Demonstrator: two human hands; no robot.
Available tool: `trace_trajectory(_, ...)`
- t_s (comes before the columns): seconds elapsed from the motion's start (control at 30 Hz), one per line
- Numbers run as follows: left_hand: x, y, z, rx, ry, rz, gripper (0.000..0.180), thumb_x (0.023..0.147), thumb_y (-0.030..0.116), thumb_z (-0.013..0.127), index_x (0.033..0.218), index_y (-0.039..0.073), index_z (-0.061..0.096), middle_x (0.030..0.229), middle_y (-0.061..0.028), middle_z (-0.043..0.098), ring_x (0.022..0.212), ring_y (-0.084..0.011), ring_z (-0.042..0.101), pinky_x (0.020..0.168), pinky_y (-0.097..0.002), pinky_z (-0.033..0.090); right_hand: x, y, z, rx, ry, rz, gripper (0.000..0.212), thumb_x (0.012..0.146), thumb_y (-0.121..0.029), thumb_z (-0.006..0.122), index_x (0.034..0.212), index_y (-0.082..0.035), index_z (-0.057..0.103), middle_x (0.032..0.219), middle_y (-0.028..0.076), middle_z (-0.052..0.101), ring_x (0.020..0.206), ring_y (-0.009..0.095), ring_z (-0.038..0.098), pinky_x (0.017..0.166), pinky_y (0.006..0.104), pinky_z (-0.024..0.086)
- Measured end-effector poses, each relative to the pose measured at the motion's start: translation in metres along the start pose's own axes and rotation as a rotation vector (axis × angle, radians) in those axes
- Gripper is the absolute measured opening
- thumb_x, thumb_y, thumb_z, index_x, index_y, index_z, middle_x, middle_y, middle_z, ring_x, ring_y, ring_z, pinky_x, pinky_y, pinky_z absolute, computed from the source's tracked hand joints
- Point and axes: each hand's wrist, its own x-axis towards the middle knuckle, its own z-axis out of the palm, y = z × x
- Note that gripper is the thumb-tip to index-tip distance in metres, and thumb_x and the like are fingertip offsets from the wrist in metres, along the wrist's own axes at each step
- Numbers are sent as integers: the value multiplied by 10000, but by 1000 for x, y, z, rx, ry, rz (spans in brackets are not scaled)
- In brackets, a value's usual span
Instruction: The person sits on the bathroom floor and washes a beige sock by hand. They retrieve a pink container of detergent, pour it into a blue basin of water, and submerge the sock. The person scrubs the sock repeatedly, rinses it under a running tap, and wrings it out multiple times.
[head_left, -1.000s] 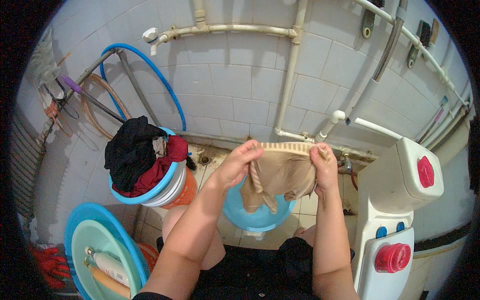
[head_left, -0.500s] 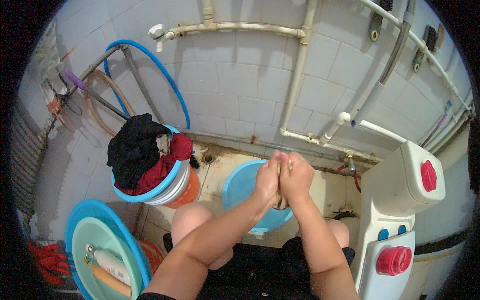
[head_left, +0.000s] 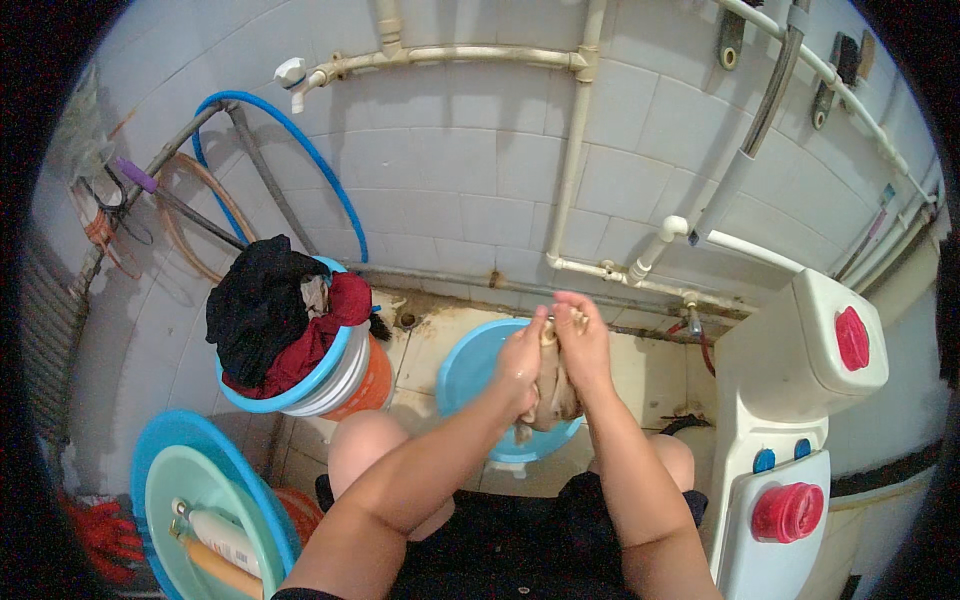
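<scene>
Both my hands are up in front of me, above a light blue basin (head_left: pixel 468 368) on the floor. A crumpled beige cloth (head_left: pixel 552 398) is pressed between them and hangs down toward the basin. My left hand (head_left: pixel 518 362) is closed on the cloth's left side, thumb upward. My right hand (head_left: pixel 588 345) presses it from the right, fingers pointing up. What kind of garment or rag the cloth is, I cannot make out. My hands and the cloth hide part of the basin.
Black and dark red clothes (head_left: pixel 270 320) heap over a bucket (head_left: pixel 365 375) at left. Nearer stand nested basins (head_left: pixel 165 450) holding a white bottle (head_left: pixel 222 535). At right is a cream appliance (head_left: pixel 770 390) with red knobs. Pipes (head_left: pixel 568 160) and a tap (head_left: pixel 292 78) line the tiled wall.
My hands have come slightly apart and lower, and more of the beige cloth now shows hanging between them. The whole view has shifted a little.
</scene>
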Motion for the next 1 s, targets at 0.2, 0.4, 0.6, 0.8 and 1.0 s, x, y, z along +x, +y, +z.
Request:
trace_trajectory(0.2,4,28,-15,76,-2,134,443,903,445,469,971,12,534,869,-63,572,796,-158,540,716,-320,460,-5,-12,-16,286,-255,356,272,775,-160,702,968,-87,524,846,21,570,788,109,529,680,254,449)
trace_trajectory(0.4,21,37,-36,513,23,425,378,909,406,480,914,32,541,795,-19,536,726,-103,484,652,-270,421,2,-20,-24,301,8,46,169,783,-72,653,867,-88,507,812,22,556,750,103,522,661,244,435)
trace_trajectory(0.6,33,22,-40,178,-14,97,378,902,422,488,944,51,550,722,-4,521,551,-109,462,514,-255,415,-48,-28,25,-638,-264,-636,153,744,-65,632,863,-93,541,845,98,595,779,281,577,667,349,459)
trace_trajectory(0.8,-3,-8,3,22,18,136,387,946,387,386,1023,42,542,909,-41,597,826,-145,569,704,-297,476,-14,-39,16,-511,45,-135,215,763,-176,635,906,-51,534,863,107,596,841,310,564,710,381,454)
trace_trajectory(1.0,7,8,-10,-118,-97,216,414,941,398,390,975,13,541,871,-70,600,772,-169,593,700,-294,493,-25,-22,25,-250,142,-417,609,715,-280,734,1183,-7,456,992,90,571,938,227,559,872,336,428)
